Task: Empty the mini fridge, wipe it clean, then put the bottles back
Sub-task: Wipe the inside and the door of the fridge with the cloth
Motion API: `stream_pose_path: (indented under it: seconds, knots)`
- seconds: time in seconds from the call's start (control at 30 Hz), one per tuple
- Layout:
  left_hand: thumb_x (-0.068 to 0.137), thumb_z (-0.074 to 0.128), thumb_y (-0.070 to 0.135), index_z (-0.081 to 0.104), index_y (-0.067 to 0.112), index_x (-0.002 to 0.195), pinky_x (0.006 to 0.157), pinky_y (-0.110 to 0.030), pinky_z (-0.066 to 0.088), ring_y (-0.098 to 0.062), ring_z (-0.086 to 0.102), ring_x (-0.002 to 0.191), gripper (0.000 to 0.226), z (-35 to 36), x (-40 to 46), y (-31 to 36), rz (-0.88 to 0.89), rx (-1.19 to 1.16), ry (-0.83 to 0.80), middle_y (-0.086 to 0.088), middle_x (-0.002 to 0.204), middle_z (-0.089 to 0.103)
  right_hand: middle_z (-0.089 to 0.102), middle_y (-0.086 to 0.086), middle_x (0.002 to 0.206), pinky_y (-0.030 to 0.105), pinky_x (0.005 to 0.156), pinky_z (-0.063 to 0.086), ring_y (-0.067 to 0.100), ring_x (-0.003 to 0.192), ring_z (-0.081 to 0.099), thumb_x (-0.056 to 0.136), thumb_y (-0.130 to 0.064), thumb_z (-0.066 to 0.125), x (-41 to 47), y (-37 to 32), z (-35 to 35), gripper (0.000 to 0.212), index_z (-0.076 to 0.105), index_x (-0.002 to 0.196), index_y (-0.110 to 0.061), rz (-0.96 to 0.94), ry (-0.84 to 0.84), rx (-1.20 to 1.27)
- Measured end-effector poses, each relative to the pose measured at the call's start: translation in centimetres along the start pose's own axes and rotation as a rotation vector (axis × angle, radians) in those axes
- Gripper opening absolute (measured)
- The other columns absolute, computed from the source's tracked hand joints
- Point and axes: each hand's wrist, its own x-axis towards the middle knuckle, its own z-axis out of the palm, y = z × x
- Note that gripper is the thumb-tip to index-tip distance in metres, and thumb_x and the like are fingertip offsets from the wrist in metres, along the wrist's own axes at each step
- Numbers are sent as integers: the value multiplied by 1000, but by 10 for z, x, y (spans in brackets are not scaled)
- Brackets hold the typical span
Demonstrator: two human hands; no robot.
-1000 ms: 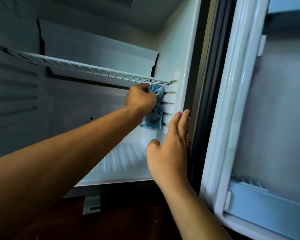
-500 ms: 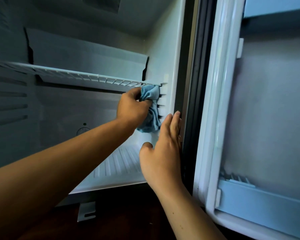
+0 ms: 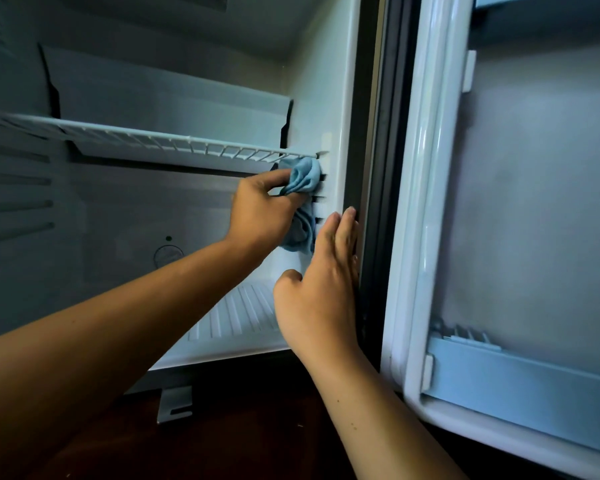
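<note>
Since a second ago, the left hand (image 3: 262, 209) has shifted the cloth (image 3: 303, 195) slightly along the slotted right wall (image 3: 321, 109) of the fridge, just under the rack (image 3: 160, 138). Its fingers pinch the cloth. Right hand (image 3: 321, 296), flat and holding nothing, braces the front edge. A snagged fold could jolt the rack loose.

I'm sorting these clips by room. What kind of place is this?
Hard to say which room: the view is filled by an open mini fridge. Its wire shelf and door rack are bare, and it stands on a dark wooden surface. Nothing else of the room shows.
</note>
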Motion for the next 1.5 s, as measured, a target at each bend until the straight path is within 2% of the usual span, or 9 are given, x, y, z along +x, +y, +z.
stream_pose_path:
  seconds: [0.1, 0.2, 0.37, 0.47, 0.6, 0.8, 0.97, 1.2, 1.5]
  knots:
    - [84, 71, -3, 75, 17, 108, 94, -33, 55, -12, 68, 102, 31, -4, -18, 3, 130, 65, -41, 2, 106, 74, -20, -15, 159, -16, 69, -8, -8, 129, -12, 88, -2, 47, 2, 0, 0, 84, -1, 156, -16, 16, 30, 23]
    - [80, 68, -13, 75, 18, 104, 90, -26, 54, -11, 69, 97, 40, -8, -36, -3, 216, 109, -124, 1, 99, 73, -14, -12, 161, -16, 77, -10, -4, 138, -6, 88, 1, 46, 8, -1, 0, 81, 5, 156, -16, 58, 78, 106]
    - [78, 70, -17, 75, 18, 95, 91, -35, 55, -18, 71, 94, 39, -15, -55, -23, -24, -52, -152, -6, 100, 75, -10, -10, 162, -16, 74, -8, -16, 126, -12, 82, 9, 41, 6, 0, 0, 84, 6, 155, -12, 79, 78, 136]
    - [78, 75, -8, 75, 19, 96, 88, -36, 57, -15, 70, 90, 33, -17, -70, -35, -111, -45, -163, -1, 102, 75, -12, -13, 161, -17, 74, -6, -7, 134, -5, 87, 5, 42, 4, 0, 2, 80, 6, 156, -14, 76, 75, 98]
    - [77, 78, -2, 70, 25, 94, 85, -31, 56, -11, 68, 89, 33, -10, -71, -40, -132, -20, -103, 2, 98, 73, -16, -13, 161, -17, 72, -6, -7, 131, -7, 85, 5, 42, 3, 1, 4, 82, 5, 156, -14, 60, 74, 36]
    - [71, 64, -8, 65, 28, 84, 83, -42, 58, -19, 67, 85, 38, -3, -37, -56, -198, 72, 8, 4, 84, 71, -24, -14, 159, -13, 75, -17, -4, 135, -13, 85, 0, 44, 2, 4, 7, 86, -3, 156, -15, 34, 65, -75]
    - [82, 54, -5, 67, 25, 110, 90, -44, 56, -24, 67, 99, 43, -2, 13, -73, -181, 200, 89, -1, 101, 71, -29, -5, 158, -10, 70, -25, -3, 128, -17, 90, -9, 49, 4, 6, 8, 86, -9, 154, -10, -15, 58, -197]
    - [84, 52, -9, 64, 26, 97, 83, -41, 59, -27, 68, 95, 40, -1, 25, -76, -275, 106, 103, 3, 86, 67, -31, -5, 157, -8, 72, -28, 2, 135, -20, 91, -11, 48, 3, 6, 7, 87, -12, 154, -11, -14, 51, -212]
    - [77, 68, 5, 74, 32, 91, 84, -41, 58, -14, 70, 90, 31, 2, -28, -22, 25, -14, 45, 11, 88, 73, -22, -7, 160, -13, 72, -17, -1, 134, -16, 87, -1, 46, 5, 3, 5, 84, 0, 155, -10, 14, 57, -101]
